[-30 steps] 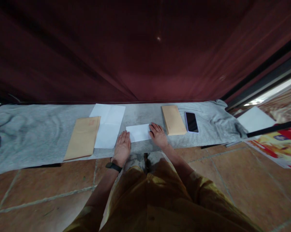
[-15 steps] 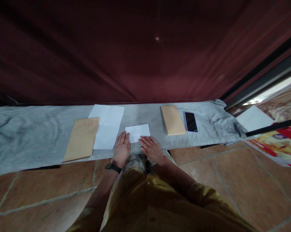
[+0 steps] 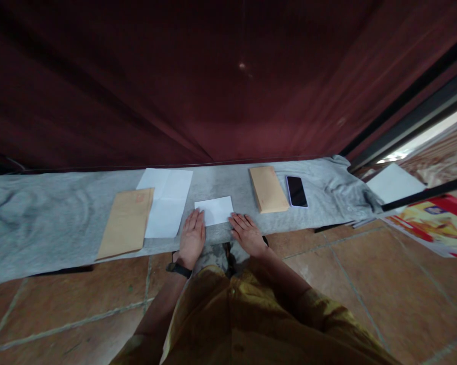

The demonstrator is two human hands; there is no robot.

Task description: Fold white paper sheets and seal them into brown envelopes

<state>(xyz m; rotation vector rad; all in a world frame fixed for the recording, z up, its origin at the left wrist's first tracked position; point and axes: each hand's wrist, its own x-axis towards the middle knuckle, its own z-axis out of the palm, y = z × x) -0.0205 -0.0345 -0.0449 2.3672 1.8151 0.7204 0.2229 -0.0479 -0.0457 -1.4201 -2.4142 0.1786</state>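
Observation:
A small folded sheet of white paper (image 3: 214, 211) lies flat on the grey cloth in front of me. My left hand (image 3: 193, 234) is open, palm down, its fingertips at the paper's left edge. At the lower right corner rests my right hand (image 3: 248, 234), also open with fingers stretched out flat. Left of them, larger white sheets (image 3: 169, 203) show fold creases. A brown envelope (image 3: 126, 223) partly covers those sheets.
A stack of brown envelopes (image 3: 269, 189) sits to the right, beside a phone (image 3: 297, 191) with a dark screen. Grey cloth (image 3: 61, 218) covers the long, narrow surface. A dark red curtain (image 3: 213, 101) hangs behind it. A colourful printed box (image 3: 437, 223) is at far right.
My right hand has slid to the right along the white paper, from its lower edge to its right corner. My left hand stays at the left edge. The view has shifted slightly.

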